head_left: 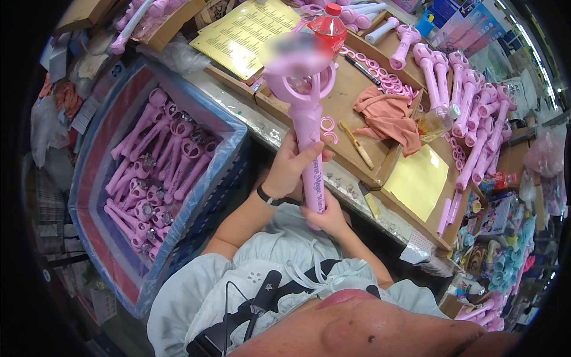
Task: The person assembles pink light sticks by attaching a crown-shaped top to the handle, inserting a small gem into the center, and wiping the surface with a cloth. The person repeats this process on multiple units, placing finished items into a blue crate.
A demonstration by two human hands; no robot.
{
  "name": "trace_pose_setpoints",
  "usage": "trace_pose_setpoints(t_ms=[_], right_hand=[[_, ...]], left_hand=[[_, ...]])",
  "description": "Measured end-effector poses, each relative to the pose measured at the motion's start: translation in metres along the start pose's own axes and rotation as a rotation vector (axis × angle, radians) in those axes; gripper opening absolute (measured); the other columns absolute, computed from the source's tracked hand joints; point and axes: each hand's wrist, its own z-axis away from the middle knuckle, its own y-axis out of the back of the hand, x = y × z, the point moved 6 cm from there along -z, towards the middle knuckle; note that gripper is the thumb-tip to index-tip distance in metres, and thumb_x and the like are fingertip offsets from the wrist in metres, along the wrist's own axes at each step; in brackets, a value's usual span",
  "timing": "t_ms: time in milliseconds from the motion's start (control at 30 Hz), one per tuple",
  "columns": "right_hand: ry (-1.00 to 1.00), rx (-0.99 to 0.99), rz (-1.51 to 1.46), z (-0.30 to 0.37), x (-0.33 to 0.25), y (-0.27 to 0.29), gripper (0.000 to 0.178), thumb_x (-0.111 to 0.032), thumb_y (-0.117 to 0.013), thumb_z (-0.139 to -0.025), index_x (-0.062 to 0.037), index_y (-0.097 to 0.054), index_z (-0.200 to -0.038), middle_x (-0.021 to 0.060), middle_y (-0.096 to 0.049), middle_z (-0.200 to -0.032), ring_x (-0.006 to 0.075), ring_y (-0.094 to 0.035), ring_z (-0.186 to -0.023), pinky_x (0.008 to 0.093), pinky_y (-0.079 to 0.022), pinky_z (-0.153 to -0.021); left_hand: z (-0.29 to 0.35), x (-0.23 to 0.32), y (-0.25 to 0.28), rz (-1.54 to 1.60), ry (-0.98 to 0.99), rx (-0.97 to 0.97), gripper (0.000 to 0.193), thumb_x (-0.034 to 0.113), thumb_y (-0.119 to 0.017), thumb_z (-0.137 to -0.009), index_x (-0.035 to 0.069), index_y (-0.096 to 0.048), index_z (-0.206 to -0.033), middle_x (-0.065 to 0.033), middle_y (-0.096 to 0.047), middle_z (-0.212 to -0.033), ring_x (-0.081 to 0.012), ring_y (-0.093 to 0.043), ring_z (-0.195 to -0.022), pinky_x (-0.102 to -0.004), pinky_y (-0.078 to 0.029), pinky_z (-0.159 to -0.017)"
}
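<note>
So we've got one pink wand (pixel 308 134) upright in front of us, out over the gap between the bench (pixel 262 122) and our lap. Both hands are on it: left hand (pixel 291 165) wrapped around the upper handle with the thumb across the front, right hand (pixel 327 214) gripping near the bottom end. The top of the head is blurred, so we can't tell whether it's complete.

Progress-wise, a decent pile of crate wands (pixel 171 156) sits in the lined blue crate (pixel 193 205) on our left, and those look mostly finished to us, clear pieces and all. There's plenty outside it though: a whole row of bench wands (pixel 471 98) lies to the right, and we can't say how many of those need work.

The bench is busy. A shallow cardboard tray (pixel 345 80) holds loose pink rings (pixel 395 86), a crumpled orange cloth (pixel 389 116), a black marker (pixel 361 70) and a yellow-handled tool (pixel 357 146). A red-capped bottle (pixel 331 28) stands at the back, near a printed yellow sheet (pixel 238 35). Around us the room's pretty crammed, with boxes, plastic bags and more coloured parts on both sides.
</note>
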Motion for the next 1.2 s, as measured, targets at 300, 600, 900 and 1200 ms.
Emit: trace_pose_setpoints(t_ms=[300, 600, 900, 1200], right_hand=[[-0.003, 0.118, 0.072, 0.010, 0.017, 0.002, 0.040, -0.024, -0.072, -0.072, -0.0026, -0.054, -0.100, 0.0085, -0.060, -0.076, 0.0136, -0.057, -0.067, 0.0291, -0.048, -0.065], [-0.002, 0.026, 0.215, 0.026, -0.009, 0.005, 0.040, -0.020, -0.072, -0.074, -0.0023, -0.054, -0.104, 0.0123, -0.063, -0.083, 0.0165, -0.061, -0.072, 0.0304, -0.048, -0.068], [0.128, 0.457, 0.013, 0.022, -0.130, 0.192, 0.051, -0.017, -0.073, -0.073, -0.0016, -0.052, -0.117, 0.0075, -0.064, -0.096, 0.0145, -0.063, -0.077, 0.0284, -0.052, -0.063], [-0.076, 0.889, 0.641, -0.111, -0.181, 0.444, 0.046, -0.029, -0.077, -0.065, 0.0077, -0.066, -0.091, 0.0113, -0.065, -0.079, 0.0173, -0.061, -0.068, 0.0295, -0.048, -0.063]], left_hand=[[-0.001, -0.007, -0.003, 0.013, 0.093, -0.117, 0.048, 0.012, -0.061, -0.086, -0.005, -0.040, -0.127, -0.0184, -0.055, -0.122, -0.0258, -0.061, -0.102, -0.0376, -0.048, -0.091], [-0.043, 0.033, 0.002, 0.201, -0.263, -0.177, 0.101, 0.079, -0.039, -0.072, 0.002, -0.032, -0.136, -0.0191, -0.050, -0.127, -0.0315, -0.056, -0.108, -0.0470, -0.044, -0.094], [-0.028, -0.008, -0.015, -0.459, -0.133, -0.218, 0.030, 0.005, -0.055, -0.088, 0.001, -0.051, -0.118, -0.0115, -0.061, -0.107, -0.0188, -0.057, -0.101, -0.0304, -0.042, -0.091], [-0.007, -0.019, -0.042, -1.181, -0.782, -0.381, 0.022, 0.002, -0.065, -0.074, 0.003, -0.062, -0.095, -0.0120, -0.063, -0.099, -0.0291, -0.059, -0.094, -0.0440, -0.043, -0.091]])
